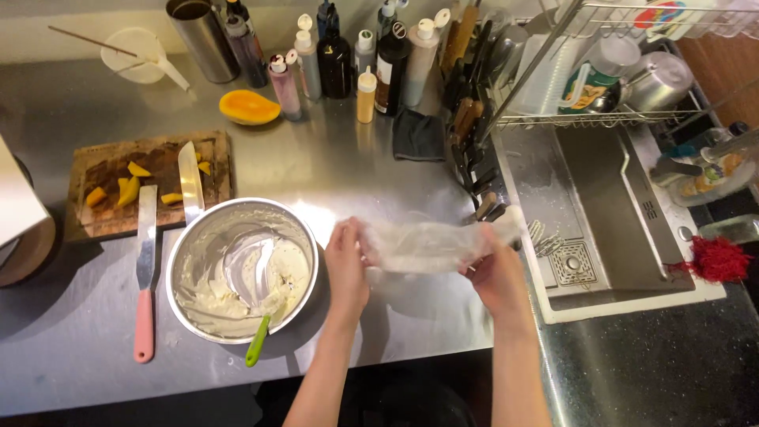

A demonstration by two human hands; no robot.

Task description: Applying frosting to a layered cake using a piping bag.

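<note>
On the left of the bench [71, 348] lie a cutting board [103, 205] with mango pieces and a pink-handled spatula [145, 269]; a steel bowl [241, 269] of cream sits beside them. Right of it, the left hand [346, 265] and right hand [496, 273] pinch a clear plastic bag [427, 245] stretched between them — best opened gently, over the bench, short of the sink [601, 213].

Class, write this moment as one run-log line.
left hand: grips clear plastic bag | right hand: grips bag's other end | beside: steel bowl of cream
</note>
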